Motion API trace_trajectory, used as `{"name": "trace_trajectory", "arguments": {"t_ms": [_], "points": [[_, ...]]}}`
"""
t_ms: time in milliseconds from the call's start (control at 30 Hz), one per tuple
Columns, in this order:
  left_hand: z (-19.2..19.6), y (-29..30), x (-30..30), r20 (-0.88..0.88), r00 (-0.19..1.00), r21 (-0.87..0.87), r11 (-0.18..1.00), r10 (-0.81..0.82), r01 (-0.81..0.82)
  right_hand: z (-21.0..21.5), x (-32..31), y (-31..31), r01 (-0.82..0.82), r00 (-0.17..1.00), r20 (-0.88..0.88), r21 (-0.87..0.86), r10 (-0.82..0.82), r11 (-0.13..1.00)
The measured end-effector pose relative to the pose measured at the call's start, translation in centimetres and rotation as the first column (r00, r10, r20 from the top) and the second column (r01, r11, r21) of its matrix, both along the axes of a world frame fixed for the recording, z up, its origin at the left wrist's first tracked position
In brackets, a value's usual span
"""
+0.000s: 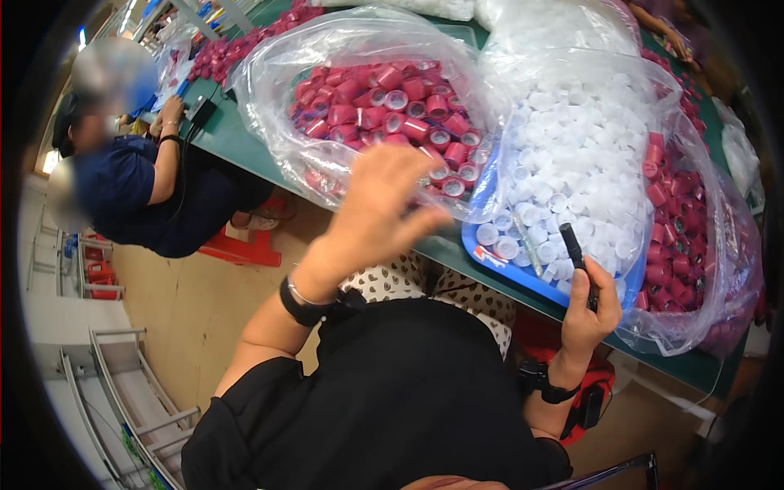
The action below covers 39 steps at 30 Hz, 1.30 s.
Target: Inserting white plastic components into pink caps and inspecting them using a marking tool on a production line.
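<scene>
My left hand is raised in front of a clear plastic bag of dark red caps. It is blurred by motion, with thumb and fingers apart and nothing seen in it. My right hand grips a slim black pen-like stick, which points up over the front of a blue tray. White translucent caps are heaped in plastic in that tray. A clear slender tube lies on the caps, left of the stick.
Another clear bag of dark red caps stands right of the tray on the green table. More red pieces lie along the far left. A co-worker sits to the left, near a red stool.
</scene>
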State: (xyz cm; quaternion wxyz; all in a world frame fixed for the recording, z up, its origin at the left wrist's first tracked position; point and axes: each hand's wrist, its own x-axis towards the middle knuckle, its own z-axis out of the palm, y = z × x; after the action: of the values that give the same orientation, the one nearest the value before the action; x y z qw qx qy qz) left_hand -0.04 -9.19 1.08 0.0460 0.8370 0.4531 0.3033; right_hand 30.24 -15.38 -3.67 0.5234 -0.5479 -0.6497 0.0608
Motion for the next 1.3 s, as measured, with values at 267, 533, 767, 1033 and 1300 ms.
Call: {"name": "trace_trajectory", "arguments": {"t_ms": [267, 533, 767, 1033, 1300], "points": [[-5.2, 4.1, -1.2, -0.118, 0.991, 0.123, 0.992, 0.054, -0.040, -1.0, 0.7, -0.7, 0.004, 1.000, -0.013, -0.069, -0.005, 0.998], [-5.2, 14.0, -8.9, 0.366, 0.831, -0.027, 0.897, 0.419, -0.441, -0.7, 0.2, -0.6, 0.012, 1.000, 0.010, -0.068, -0.011, 0.998], [0.8, 18.7, -14.4, 0.457, 0.762, -0.078, 0.875, 0.458, -0.479, -0.8, 0.2, -0.5, 0.019, 1.000, 0.013, -0.068, -0.019, 0.998], [13.3, 27.8, -25.1, 0.371, 0.763, 0.456, 0.612, 0.529, -0.646, -0.1, 0.0, -0.1, -0.018, 0.999, 0.048, 0.023, 0.016, 1.000], [18.7, 18.7, -10.8, 0.655, 0.753, 0.250, 0.959, -0.067, -0.132, -0.2, -0.2, -0.1, -0.017, 0.993, 0.118, 0.064, 0.009, 0.998]]}}
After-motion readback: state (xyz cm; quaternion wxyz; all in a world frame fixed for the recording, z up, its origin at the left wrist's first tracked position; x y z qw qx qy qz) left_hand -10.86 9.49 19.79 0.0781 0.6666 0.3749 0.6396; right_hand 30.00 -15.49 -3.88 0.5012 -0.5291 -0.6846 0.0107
